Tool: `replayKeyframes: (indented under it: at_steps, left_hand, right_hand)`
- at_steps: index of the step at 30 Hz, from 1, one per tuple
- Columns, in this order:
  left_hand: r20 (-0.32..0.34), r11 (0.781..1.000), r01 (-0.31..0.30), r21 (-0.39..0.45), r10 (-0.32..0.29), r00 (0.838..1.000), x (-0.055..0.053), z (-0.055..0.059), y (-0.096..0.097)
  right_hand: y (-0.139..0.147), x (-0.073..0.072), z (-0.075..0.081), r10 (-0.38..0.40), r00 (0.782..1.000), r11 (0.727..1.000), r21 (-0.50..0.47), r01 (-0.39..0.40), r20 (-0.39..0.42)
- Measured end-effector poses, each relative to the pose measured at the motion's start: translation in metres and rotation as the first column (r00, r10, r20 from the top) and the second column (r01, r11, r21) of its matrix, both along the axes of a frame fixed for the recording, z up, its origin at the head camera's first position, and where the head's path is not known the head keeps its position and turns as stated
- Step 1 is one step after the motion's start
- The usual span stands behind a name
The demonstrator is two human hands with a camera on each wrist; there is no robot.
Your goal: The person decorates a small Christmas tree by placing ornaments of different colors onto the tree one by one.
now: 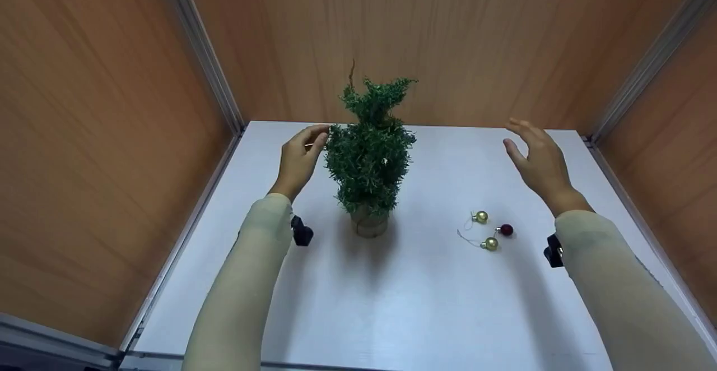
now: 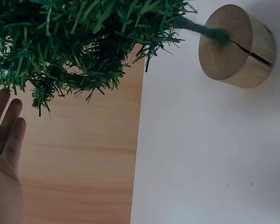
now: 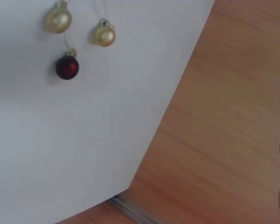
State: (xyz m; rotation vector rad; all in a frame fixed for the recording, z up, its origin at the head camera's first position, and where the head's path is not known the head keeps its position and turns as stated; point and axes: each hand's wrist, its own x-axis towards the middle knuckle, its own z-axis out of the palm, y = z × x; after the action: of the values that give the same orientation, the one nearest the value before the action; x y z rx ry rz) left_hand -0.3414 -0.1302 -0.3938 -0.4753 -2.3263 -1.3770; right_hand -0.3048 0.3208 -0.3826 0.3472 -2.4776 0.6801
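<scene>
In the head view, the tree (image 1: 369, 158) is stood upright on the white table (image 1: 425, 304), left of the middle, its wooden base (image 1: 369, 226) seen below the foliage. A bare brown twig (image 1: 352, 74) is raised at the top, and a small pale glint is caught among the needles — what it is cannot be told. The left hand (image 1: 298, 158) is held at the tree's left edge, fingers and thumb extended and parted; whether a needle is touched cannot be told here. The right hand (image 1: 539, 161) is held up well to the right of the tree, fingers loosely spread, with nothing gripped. Nearer the viewer, two gold baubles (image 1: 491, 243) and a red bauble (image 1: 506, 230) are laid on the table, thin strings trailing from them. Both arms are covered by pale sleeves (image 1: 252, 270).

In the left wrist view, the left hand's straight fingers are brought up to the foliage, and the base is marked by a dark crack (image 2: 252, 53).

In the right wrist view, the three baubles are grouped close together; only a sliver of the right hand is shown at the edge — well apart from them.
</scene>
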Motion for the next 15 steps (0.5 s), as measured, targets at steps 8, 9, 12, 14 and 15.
replayKeyframes:
  at_steps: [8, 9, 12, 14, 15]
  left_hand:
    - [-0.034, 0.999, 0.039, 0.011, -0.039, 0.999, 0.002, 0.002, 0.011]
    - [-0.038, 0.999, 0.033, 0.007, -0.032, 0.999, 0.004, 0.001, 0.010]
    - [-0.043, 1.000, 0.012, -0.008, -0.013, 0.999, 0.010, -0.001, 0.007]
    - [-0.045, 1.000, 0.008, -0.010, -0.008, 0.999, 0.013, -0.001, 0.007]
    - [-0.050, 1.000, 0.007, -0.012, -0.008, 0.999, 0.014, 0.000, 0.007]
  right_hand:
    - [0.010, 0.012, -0.016, -0.043, 0.999, 0.999, -0.009, 0.043, 0.017]
    - [0.009, 0.014, -0.020, -0.041, 0.999, 0.999, -0.007, 0.041, 0.022]
    - [0.005, 0.018, -0.031, -0.028, 0.999, 1.000, -0.004, 0.028, 0.034]
    - [0.006, 0.021, -0.036, -0.023, 0.999, 1.000, -0.009, 0.023, 0.037]
    - [0.007, 0.022, -0.038, -0.026, 0.999, 1.000, -0.012, 0.026, 0.036]
